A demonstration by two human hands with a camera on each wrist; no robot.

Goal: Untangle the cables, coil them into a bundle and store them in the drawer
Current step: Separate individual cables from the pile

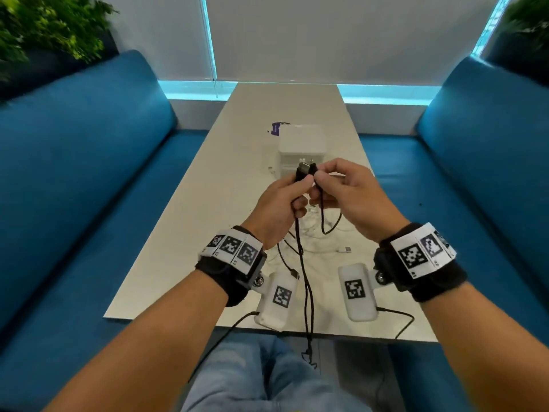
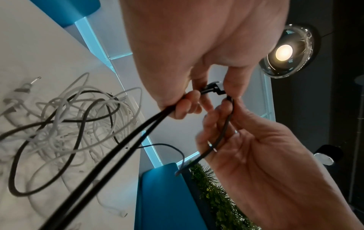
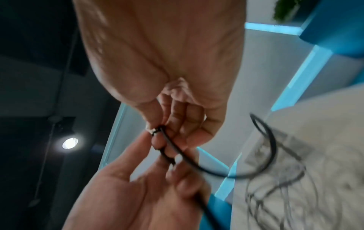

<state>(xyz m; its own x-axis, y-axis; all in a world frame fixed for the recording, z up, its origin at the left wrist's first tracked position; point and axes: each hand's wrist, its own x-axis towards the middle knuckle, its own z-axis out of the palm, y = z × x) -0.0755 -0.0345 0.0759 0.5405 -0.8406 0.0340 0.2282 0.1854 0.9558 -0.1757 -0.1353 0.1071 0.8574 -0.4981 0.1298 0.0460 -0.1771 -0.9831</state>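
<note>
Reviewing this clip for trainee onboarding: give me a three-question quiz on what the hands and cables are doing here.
1. True or false: both hands hold the black cable.
2. Which cables lie tangled on the table? A) white only B) white and black C) none
3. Fill in: the white drawer box stands ____ the hands.

Key: 1 true: left hand and right hand both have a grip on it. 2 B. 3 beyond.

Two hands, the left hand [image 1: 279, 209] and the right hand [image 1: 353, 200], each with one marked wristband. One tabletop [image 1: 208, 203] carrying one white box [image 1: 300, 144]. One black cable [image 1: 303, 263] hangs doubled in two strands from the hands; at least one more black cable [image 2: 17, 168] lies among several white cables [image 2: 59, 137], too tangled to count. Two blue sofas, two plants
</note>
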